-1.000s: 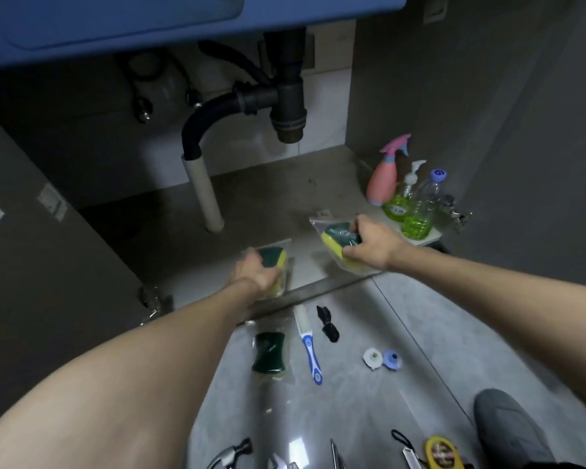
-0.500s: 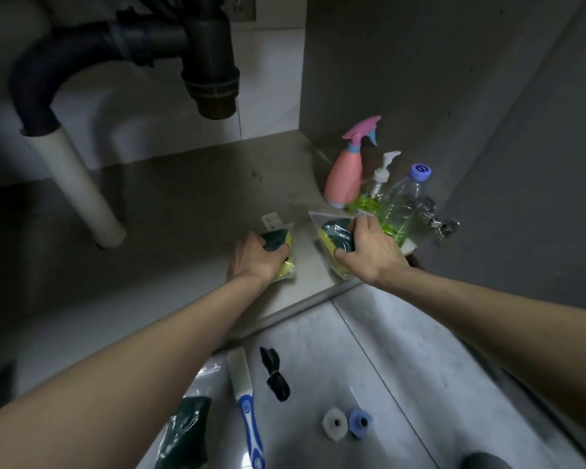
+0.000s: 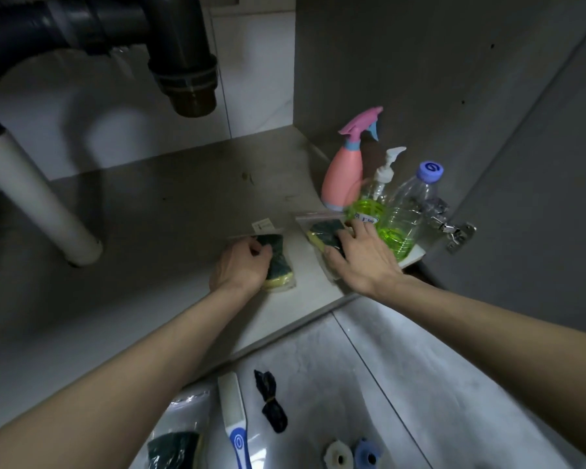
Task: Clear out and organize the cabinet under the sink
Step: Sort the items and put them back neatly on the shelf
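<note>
1. Left hand (image 3: 242,267) first: my fingers are curled round a bagged sponge (image 3: 278,262), green scrubby side up and yellow underneath, sitting on the cabinet floor (image 3: 170,211) near the front edge.
2. Way over on the left, the white pipe (image 3: 38,201) slants down to the floor, and the dark drain trap (image 3: 183,52) hangs above it all.
3. Just right of that sponge there's a small white tag (image 3: 264,225) lying flat on the floor.
4. Right hand (image 3: 359,258) lies flat-ish on a second bagged sponge (image 3: 323,233), fingers mostly straight and pressing down, thumb along the bag's near edge (can't tell if the thumb is actually pinching it).
5. Behind that, bunched in the right corner: pink spray bottle (image 3: 342,174), pump bottle (image 3: 379,191) with green liquid, and a clear bottle (image 3: 410,211) with a blue cap. My fingertips are right up against the pump bottle.
6. Out on the tile in front: another bagged sponge (image 3: 176,446), a blue-and-white brush (image 3: 236,418), a black strap (image 3: 271,401), and two small round caps (image 3: 351,456).
</note>
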`<state>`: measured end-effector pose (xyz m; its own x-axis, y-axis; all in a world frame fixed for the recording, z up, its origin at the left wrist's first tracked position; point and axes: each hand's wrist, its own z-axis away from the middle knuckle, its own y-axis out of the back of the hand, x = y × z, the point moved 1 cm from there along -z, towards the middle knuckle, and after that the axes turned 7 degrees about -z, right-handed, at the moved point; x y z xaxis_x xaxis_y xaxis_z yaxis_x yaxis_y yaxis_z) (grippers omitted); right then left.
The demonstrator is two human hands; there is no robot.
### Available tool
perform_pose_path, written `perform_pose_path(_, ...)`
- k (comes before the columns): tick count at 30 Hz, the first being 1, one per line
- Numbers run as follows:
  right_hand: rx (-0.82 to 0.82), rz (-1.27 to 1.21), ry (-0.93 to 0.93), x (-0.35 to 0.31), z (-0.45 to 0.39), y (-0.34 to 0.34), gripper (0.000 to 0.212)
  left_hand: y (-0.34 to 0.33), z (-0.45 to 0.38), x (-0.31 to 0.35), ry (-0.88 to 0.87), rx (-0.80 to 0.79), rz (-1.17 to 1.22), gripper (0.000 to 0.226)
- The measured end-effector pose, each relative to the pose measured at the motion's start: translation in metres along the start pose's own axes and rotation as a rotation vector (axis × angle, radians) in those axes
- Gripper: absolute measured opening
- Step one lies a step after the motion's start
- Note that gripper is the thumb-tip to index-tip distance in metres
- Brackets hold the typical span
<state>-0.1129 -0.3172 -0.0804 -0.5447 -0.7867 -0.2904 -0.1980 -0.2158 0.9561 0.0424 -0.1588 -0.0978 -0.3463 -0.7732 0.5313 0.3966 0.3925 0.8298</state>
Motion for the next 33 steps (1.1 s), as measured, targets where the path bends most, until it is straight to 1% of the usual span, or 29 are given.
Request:
perform_pose_path(1, 0.043, 0.025, 0.052, -0.001, 0.001, 0.002, 0.044, -0.001, 0.000, -0.004, -0.020, -0.005, 0.054, 0.026)
perform_pose_path(2, 0.089, 0.033, 0.107, -0.004, 0.002, 0.005, 0.042, 0.000, 0.002, -0.008, -0.044, -0.022, 0.111, 0.025)
perform_pose_path(4, 0.153, -0.006, 0.222, -0.016, 0.005, 0.007, 0.037, 0.004, 0.008, -0.018, -0.114, -0.058, 0.154, 0.030)
perform_pose_path(5, 0.158, -0.036, 0.276, -0.025, 0.007, 0.007, 0.034, 0.008, 0.010, -0.023, -0.143, -0.069, 0.146, 0.034)
perform_pose_path(7, 0.103, -0.118, 0.329, -0.048, 0.008, 0.001, 0.032, 0.022, 0.016, -0.036, -0.141, -0.065, 0.117, 0.040)
perform_pose_path(9, -0.001, -0.138, 0.287, -0.073, 0.007, -0.009, 0.042, 0.039, 0.028, -0.052, -0.118, -0.004, 0.076, 0.037)
perform_pose_path(11, -0.085, -0.033, 0.223, -0.093, 0.005, -0.017, 0.062, 0.053, 0.053, -0.073, -0.119, 0.111, 0.051, 0.022)
perform_pose_path(13, -0.123, 0.026, 0.168, -0.107, 0.006, -0.023, 0.074, 0.055, 0.090, -0.097, -0.161, 0.215, 0.048, 0.012)
perform_pose_path(14, -0.129, 0.026, 0.154, -0.111, 0.008, -0.025, 0.074, 0.051, 0.113, -0.111, -0.178, 0.216, 0.045, 0.012)
perform_pose_path(15, -0.129, 0.016, 0.149, -0.115, 0.010, -0.027, 0.070, 0.045, 0.137, -0.126, -0.186, 0.177, 0.032, 0.012)
perform_pose_path(17, -0.123, -0.024, 0.141, -0.117, 0.014, -0.031, 0.063, 0.027, 0.182, -0.155, -0.156, 0.057, -0.096, 0.011)
perform_pose_path(18, -0.121, -0.050, 0.131, -0.117, 0.017, -0.032, 0.062, 0.017, 0.199, -0.169, -0.119, 0.003, -0.177, 0.014)
perform_pose_path(20, -0.122, -0.083, 0.105, -0.116, 0.022, -0.034, 0.062, -0.001, 0.223, -0.195, -0.052, -0.077, -0.297, 0.032)
perform_pose_path(22, -0.124, -0.083, 0.084, -0.113, 0.026, -0.034, 0.063, -0.014, 0.233, -0.209, 0.029, -0.130, -0.355, 0.055)
perform_pose_path(23, -0.127, -0.088, 0.072, -0.112, 0.027, -0.033, 0.064, -0.019, 0.236, -0.211, 0.100, -0.149, -0.348, 0.062)
perform_pose_path(25, -0.123, -0.123, 0.044, -0.108, 0.029, -0.032, 0.064, -0.027, 0.235, -0.208, 0.215, -0.165, -0.279, 0.068)
perform_pose_path(26, -0.122, -0.141, 0.038, -0.107, 0.030, -0.032, 0.064, -0.030, 0.232, -0.206, 0.250, -0.162, -0.248, 0.066)
perform_pose_path(28, -0.108, -0.161, 0.046, -0.104, 0.030, -0.030, 0.062, -0.032, 0.224, -0.199, 0.313, -0.136, -0.191, 0.055)
perform_pose_path(30, -0.069, -0.201, 0.055, -0.101, 0.030, -0.028, 0.059, -0.030, 0.217, -0.194, 0.365, -0.108, -0.138, 0.048)
perform_pose_path(31, -0.041, -0.233, 0.067, -0.100, 0.030, -0.026, 0.058, -0.028, 0.216, -0.192, 0.341, -0.077, -0.124, 0.045)
perform_pose_path(33, 0.019, -0.301, 0.111, -0.097, 0.029, -0.019, 0.058, -0.021, 0.223, -0.183, 0.178, 0.012, -0.125, 0.040)
